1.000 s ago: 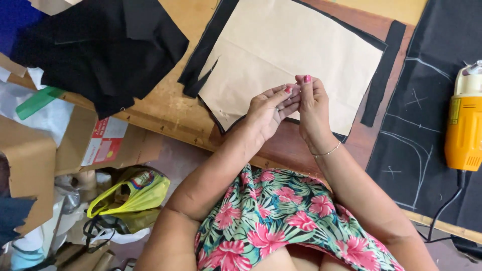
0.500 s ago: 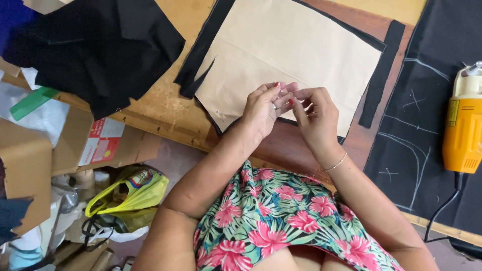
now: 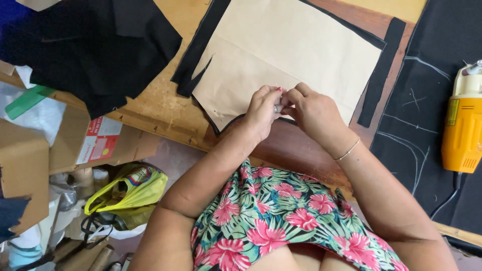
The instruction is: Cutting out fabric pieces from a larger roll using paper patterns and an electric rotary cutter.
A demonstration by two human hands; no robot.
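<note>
A brown paper pattern lies flat on a piece of black fabric whose edges show around it. My left hand and my right hand meet at the pattern's near edge, fingertips pinched together on the paper. A small silvery glint shows between the fingers; it is too small to tell what it is. A thin bracelet sits on my right wrist.
The wooden table carries a heap of black cloth at the left, chalk-marked black fabric at the right and a yellow power tool at the right edge. Cardboard boxes and a yellow bag lie on the floor to the left.
Both hands have come down from above the paper to its near edge, still held together, with the fingers now curled and pinching.
</note>
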